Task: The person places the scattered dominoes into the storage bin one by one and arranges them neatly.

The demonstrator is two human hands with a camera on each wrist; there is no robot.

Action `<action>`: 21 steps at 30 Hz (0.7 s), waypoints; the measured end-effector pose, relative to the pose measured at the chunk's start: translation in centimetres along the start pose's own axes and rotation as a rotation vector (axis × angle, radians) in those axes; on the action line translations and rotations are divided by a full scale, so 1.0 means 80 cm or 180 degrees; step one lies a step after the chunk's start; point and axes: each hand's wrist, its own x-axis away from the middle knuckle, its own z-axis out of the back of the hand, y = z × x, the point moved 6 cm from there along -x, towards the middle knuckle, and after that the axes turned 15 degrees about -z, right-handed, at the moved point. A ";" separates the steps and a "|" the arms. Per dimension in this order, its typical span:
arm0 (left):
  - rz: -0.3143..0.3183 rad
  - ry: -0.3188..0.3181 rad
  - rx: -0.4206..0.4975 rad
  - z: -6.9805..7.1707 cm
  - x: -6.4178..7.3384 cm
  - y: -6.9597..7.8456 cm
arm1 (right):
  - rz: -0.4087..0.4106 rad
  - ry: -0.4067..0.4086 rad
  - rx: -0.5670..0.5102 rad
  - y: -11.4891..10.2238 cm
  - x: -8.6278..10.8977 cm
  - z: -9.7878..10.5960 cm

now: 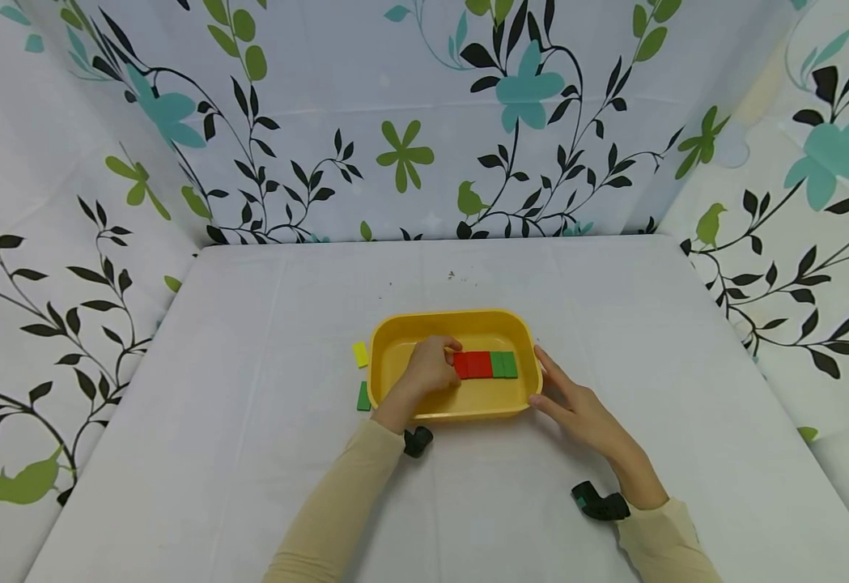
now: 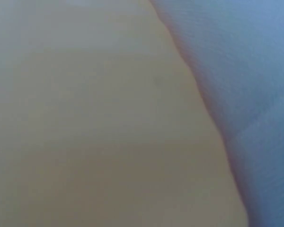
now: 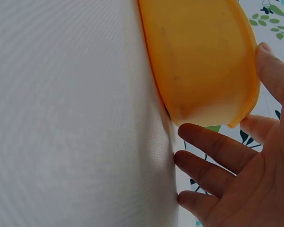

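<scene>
A yellow tray [image 1: 424, 413] stands on the white-covered table. Inside it, red tiles [image 1: 478, 364] and green tiles [image 1: 504, 364] lie side by side in a row. My left hand [image 1: 431, 368] reaches into the tray, its thumb and fingers curled at the red left end of the row, pinching a red tile that they mostly hide. Against the tray's right end, my right hand [image 1: 577, 409] touches the rim with thumb and index finger. In the right wrist view its other fingers [image 3: 217, 149] spread out straight beside the tray wall [image 3: 203, 61].
Just left of the tray lie a yellow tile [image 1: 361, 355] and a green tile [image 1: 363, 396]. Leaf-patterned cloth [image 1: 307, 105] hangs behind the table [image 1: 249, 364] and at both sides. Forearm and cloth, both blurred, fill the left wrist view.
</scene>
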 end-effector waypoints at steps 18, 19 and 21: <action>-0.0102 0.0010 -0.0135 -0.001 -0.001 0.003 | 0.0032 -0.0007 0.0003 0.004 -0.002 -0.001; -0.0108 0.0010 -0.0150 -0.001 -0.001 0.003 | 0.0036 -0.0006 -0.0001 0.005 -0.002 -0.001; -0.0107 0.0009 -0.0163 -0.001 -0.001 0.003 | 0.0052 -0.0003 0.0002 0.005 -0.002 -0.001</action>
